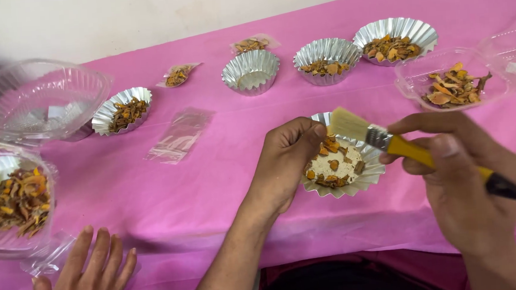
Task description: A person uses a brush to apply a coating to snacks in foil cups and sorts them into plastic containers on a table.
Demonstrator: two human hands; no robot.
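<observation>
Right hand (460, 180) clamped on yellow-handled brush (389, 140); left hand (286, 161) gripping foil cup (340, 164).

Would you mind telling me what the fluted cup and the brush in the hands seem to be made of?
Fluted cup, steadied by the left hand: apparently thin aluminium foil, shiny and crimped. Brush, in the right hand: pale bristles, bright metal ferrule, glossy yellow handle with a dark tip, plastic or painted wood.

You sit at a makeshift sorting bench: a pink plastic-sheeted table (172, 198), fluted silver foil cups (251, 72) of dried orange chips (391, 48), clear plastic clamshell tubs (37, 99).
</observation>
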